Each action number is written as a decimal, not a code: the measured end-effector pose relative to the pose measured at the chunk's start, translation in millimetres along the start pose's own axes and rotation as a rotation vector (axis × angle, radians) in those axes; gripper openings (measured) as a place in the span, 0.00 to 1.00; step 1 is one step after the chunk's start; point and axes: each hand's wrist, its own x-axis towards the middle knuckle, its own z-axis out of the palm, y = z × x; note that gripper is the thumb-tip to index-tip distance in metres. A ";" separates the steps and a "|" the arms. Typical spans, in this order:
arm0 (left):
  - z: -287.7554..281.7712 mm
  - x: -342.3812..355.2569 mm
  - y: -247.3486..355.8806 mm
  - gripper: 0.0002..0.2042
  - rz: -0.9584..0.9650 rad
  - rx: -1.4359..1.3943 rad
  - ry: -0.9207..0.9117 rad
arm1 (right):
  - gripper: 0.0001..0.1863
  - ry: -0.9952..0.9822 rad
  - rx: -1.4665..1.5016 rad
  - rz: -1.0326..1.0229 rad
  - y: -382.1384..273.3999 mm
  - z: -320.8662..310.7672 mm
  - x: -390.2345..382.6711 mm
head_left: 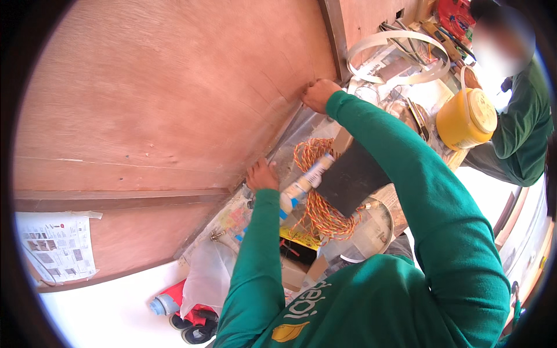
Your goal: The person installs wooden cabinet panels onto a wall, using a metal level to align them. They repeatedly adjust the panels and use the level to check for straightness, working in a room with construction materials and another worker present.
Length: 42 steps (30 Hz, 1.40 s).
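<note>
We see the left hand (262, 176) pressed against the lower edge of a large plywood panel (162, 98), fingers bent on the wood and holding nothing. The right hand (318, 94) is curled tight at the same edge, higher up; we cannot tell whether it pinches anything. Just beside the left hand, on the cluttered workbench (371, 232), a white tube (304, 182) lies across a coil of orange twisted wire (319, 206). A yellow tub (466, 119) stands at the bench's far edge.

The person wears a green long-sleeved shirt with pale lettering and a yellow leaf mark on the chest.
</note>
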 end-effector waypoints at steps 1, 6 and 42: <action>3.5 -9.7 2.9 0.15 0.005 0.028 0.019 | 0.13 0.002 -0.012 -0.013 1.1 -5.7 -1.8; 2.3 -2.9 9.6 0.17 -0.112 -0.230 -0.115 | 0.13 0.033 -0.017 -0.035 -6.3 -23.7 -10.8; -19.1 34.6 40.8 0.14 0.083 0.043 -0.013 | 0.11 0.200 0.188 -0.057 15.9 -4.3 -15.9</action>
